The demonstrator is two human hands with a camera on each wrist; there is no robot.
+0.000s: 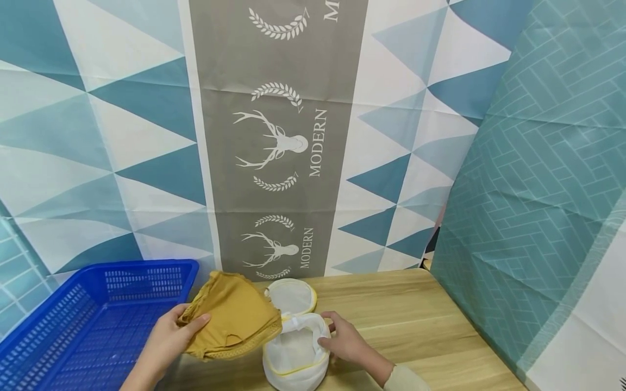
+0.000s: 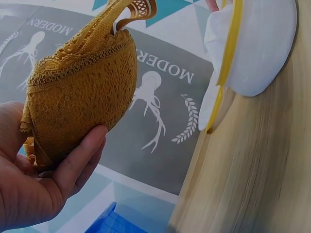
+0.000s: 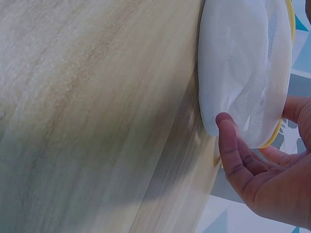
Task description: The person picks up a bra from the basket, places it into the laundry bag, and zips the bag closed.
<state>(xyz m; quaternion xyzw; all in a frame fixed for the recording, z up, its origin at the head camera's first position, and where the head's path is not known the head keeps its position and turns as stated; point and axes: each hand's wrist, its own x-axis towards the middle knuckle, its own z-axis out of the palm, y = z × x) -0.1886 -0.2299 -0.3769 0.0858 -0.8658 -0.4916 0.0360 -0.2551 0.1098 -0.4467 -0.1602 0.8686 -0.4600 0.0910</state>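
A folded mustard-yellow bra with lace trim is held up in my left hand, thumb on one side and fingers on the other. The left wrist view shows its lace-covered cup and a strap looping at the top. Just right of the bra, a round white mesh laundry bag with yellow edging stands on the table. Its lid is folded back behind it, and the inside shows. My right hand grips the bag's right side, thumb at the rim and fingers along the mesh wall.
A blue plastic basket with slotted walls stands at the left. The wooden table extends right of the bag. Patterned cloth hangs behind the table, and a teal sheet hangs along the right side.
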